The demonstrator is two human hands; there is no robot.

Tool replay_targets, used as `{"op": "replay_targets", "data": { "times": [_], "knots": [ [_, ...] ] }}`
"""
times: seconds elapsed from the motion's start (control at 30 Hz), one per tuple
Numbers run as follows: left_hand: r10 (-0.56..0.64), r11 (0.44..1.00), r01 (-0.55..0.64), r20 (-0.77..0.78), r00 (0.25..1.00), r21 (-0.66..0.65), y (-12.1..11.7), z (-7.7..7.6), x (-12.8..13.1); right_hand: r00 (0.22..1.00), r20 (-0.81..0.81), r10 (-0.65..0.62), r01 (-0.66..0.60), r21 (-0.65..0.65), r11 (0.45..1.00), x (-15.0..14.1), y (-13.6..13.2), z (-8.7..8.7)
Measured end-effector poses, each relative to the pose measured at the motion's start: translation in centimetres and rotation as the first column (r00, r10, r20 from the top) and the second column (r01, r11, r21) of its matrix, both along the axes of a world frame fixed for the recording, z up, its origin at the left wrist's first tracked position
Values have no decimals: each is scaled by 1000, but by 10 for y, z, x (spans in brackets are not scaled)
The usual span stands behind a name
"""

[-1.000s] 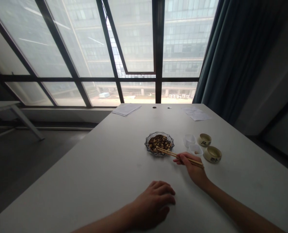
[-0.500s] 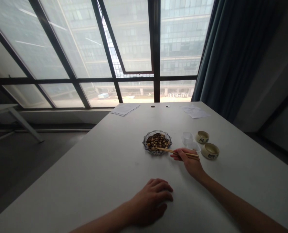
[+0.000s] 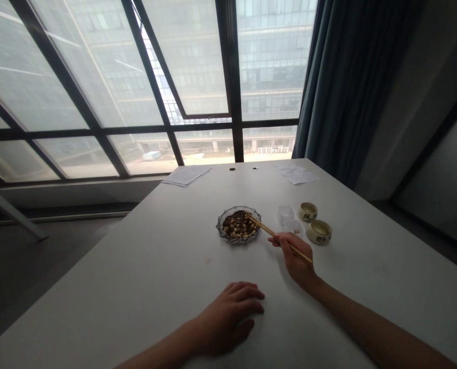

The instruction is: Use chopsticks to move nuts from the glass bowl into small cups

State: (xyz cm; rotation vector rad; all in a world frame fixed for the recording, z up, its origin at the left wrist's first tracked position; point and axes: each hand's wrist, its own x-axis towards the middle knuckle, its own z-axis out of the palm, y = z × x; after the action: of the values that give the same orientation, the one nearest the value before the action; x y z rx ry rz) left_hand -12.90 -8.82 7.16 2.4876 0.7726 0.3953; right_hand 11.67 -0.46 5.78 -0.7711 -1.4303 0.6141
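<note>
My right hand [image 3: 295, 259] is closed round a pair of wooden chopsticks [image 3: 276, 237]. Their tips reach over the far right part of a glass dish [image 3: 220, 233] filled with mixed brown and pale nuts or beans [image 3: 238, 226]. My left hand [image 3: 228, 318] lies palm down on the white table [image 3: 155, 277], fingers loosely stretched, holding nothing. Two small clear plastic cups [image 3: 285, 214] sit just right of the dish, the nearer one partly behind the chopsticks. Two small ceramic bowls [image 3: 318, 231] with dark markings stand beyond them.
Sheets of paper [image 3: 185, 175] lie at the table's far left edge and more paper [image 3: 299, 176] at the far right. Large windows run behind the table. A dark curtain [image 3: 343, 82] hangs at the right. Another table's leg [image 3: 8, 210] shows at far left.
The chopstick tips have lifted from the near side of the dish and now point over its far right part. The camera has turned a little right; my left hand stays flat.
</note>
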Motion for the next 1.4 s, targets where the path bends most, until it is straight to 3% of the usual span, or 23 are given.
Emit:
{"op": "replay_targets", "data": {
  "times": [0.1, 0.2, 0.33, 0.53, 0.7, 0.87, 1.03, 1.23, 1.4],
  "knots": [
    [3, 1000, -3, -9, 1000, -15, 1, 2, -1, 974, 142, -175, 146, 190, 971, 24, 11, 22],
    [1, 1000, -1, -14, 1000, -19, 1, 3, 0, 931, 138, -337, 292, 269, 918, 54, 25, 49],
    [10, 1000, -10, -15, 1000, -17, 1, 2, 0, 904, 88, -418, 410, 101, 907, 88, 38, 76],
    [6, 1000, -6, -18, 1000, -15, 1, 2, 0, 961, 29, -277, 275, -255, 927, 113, 48, 89],
    [13, 1000, -13, -14, 1000, -15, 1, 3, 1, 979, 32, -200, 199, -343, 918, 111, 52, 86],
    [9, 1000, -9, -14, 1000, -17, 0, 4, 1, 976, -6, -218, 208, -271, 940, 107, 52, 87],
    [13, 1000, -13, -14, 1000, -24, 0, 4, 1, 966, -45, -256, 242, -204, 949, 98, 41, 98],
    [15, 1000, -15, -9, 1000, -15, 0, 3, 1, 982, -51, -181, 166, -218, 962, 69, 23, 112],
    [8, 1000, -8, 2, 1000, 3, 1, 2, 1, 1000, -14, -6, 2, -255, 967, 33, 19, 91]
  ]
}}
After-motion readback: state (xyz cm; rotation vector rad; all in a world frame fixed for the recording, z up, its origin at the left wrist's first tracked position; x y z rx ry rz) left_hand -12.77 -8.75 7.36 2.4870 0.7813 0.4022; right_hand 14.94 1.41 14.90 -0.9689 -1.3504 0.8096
